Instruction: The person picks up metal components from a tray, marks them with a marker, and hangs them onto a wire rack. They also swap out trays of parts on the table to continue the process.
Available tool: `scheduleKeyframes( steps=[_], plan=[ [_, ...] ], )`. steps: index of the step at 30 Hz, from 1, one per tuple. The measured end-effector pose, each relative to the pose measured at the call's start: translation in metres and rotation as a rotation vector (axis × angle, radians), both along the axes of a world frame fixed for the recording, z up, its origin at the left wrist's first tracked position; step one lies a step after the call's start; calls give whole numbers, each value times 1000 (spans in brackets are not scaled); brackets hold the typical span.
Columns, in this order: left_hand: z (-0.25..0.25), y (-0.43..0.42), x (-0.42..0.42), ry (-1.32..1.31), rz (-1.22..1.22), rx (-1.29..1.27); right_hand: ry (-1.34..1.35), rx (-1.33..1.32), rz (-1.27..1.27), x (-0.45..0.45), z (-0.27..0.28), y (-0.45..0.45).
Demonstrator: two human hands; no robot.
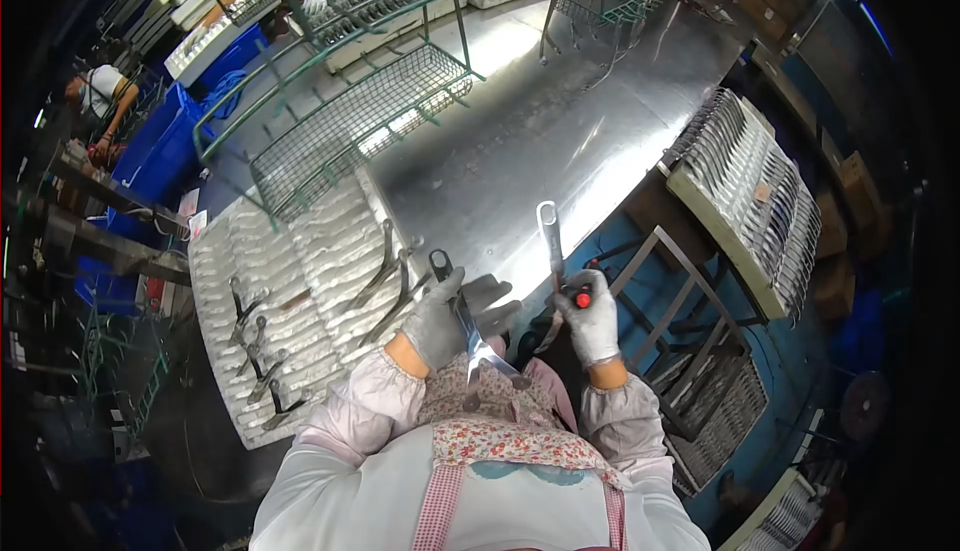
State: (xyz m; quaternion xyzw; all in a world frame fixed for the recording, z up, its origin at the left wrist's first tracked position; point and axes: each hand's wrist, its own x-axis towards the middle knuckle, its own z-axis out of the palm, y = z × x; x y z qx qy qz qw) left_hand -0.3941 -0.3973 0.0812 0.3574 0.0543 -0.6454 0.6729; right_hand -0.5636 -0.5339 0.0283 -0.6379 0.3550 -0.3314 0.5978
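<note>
My left hand [433, 323], in a grey-white glove, is closed around a forked metal part [468, 323]. A dark loop tops this part above the fingers, and its shiny two-pronged end points down towards my apron. My right hand [592, 323], gloved too, is closed around a metal part with a ring end [551, 236] that sticks up past the fingers. Its lower portion is partly hidden by the hand. A red round tip [583, 300] shows at the right fingers; what it belongs to I cannot make out. Left of my left hand lies a white ribbed tray [320, 261] bearing several dark metal parts [268, 391].
A shiny metal table [500, 141] stretches ahead, with a green wire basket [365, 116] at its left. On the right stand a filled ribbed tray [750, 191] and a metal frame [665, 281]. Co-workers [105, 91] and blue bins [165, 146] are at the upper left.
</note>
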Motion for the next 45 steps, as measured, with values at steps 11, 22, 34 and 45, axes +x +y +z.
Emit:
scheduleKeyframes(
  steps=[11,22,34,45],
  plan=[
    [48,-63,19,130,41,58,72,113,206,32,17,-85],
    [122,-18,7,-450,289,299,-5,137,566,75,112,-105],
    [89,30,-47,-136,345,224,241,134,573,34,125,-138],
    [133,-7,-15,-150,397,80,73,382,421,23,123,-147]
  ],
)
